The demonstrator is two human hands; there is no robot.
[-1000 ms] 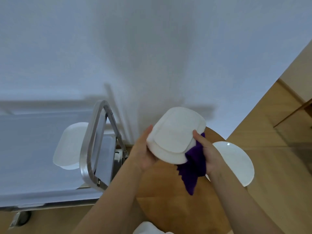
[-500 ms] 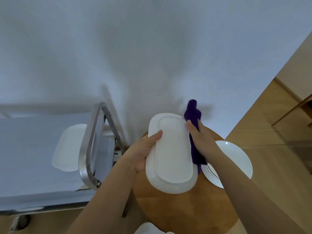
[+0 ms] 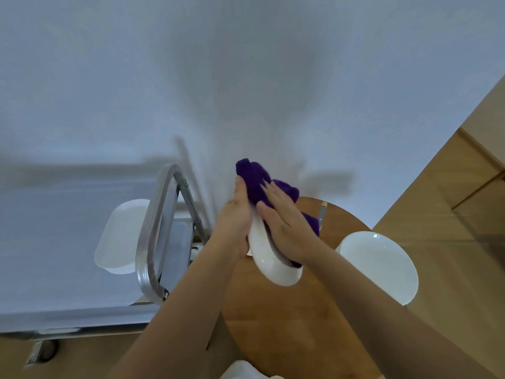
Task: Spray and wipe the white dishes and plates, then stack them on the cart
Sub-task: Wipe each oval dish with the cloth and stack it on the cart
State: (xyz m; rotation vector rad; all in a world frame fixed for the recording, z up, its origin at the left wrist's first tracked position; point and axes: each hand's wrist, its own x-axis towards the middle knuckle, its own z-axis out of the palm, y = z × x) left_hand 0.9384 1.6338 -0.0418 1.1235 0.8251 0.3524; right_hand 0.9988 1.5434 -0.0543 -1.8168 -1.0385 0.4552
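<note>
My left hand (image 3: 235,228) grips a white oblong dish (image 3: 270,265) from behind and holds it tilted on edge above the round wooden table (image 3: 287,332). My right hand (image 3: 284,228) lies flat against the dish's other face and presses a purple cloth (image 3: 258,180) onto it; the cloth sticks out above my fingers. Another white oblong dish (image 3: 120,236) rests on the metal cart (image 3: 54,269) at the left. White round plates (image 3: 379,265) sit stacked on the table's right side.
The cart's curved metal handle (image 3: 147,242) rises between the cart top and the table. A white wall fills the background. Wooden floor and wood furniture show at the right. Something white (image 3: 243,372) peeks in at the bottom edge.
The dish has turned from face-up to on edge. My right hand moved onto its face with the cloth, which now bunches above both hands.
</note>
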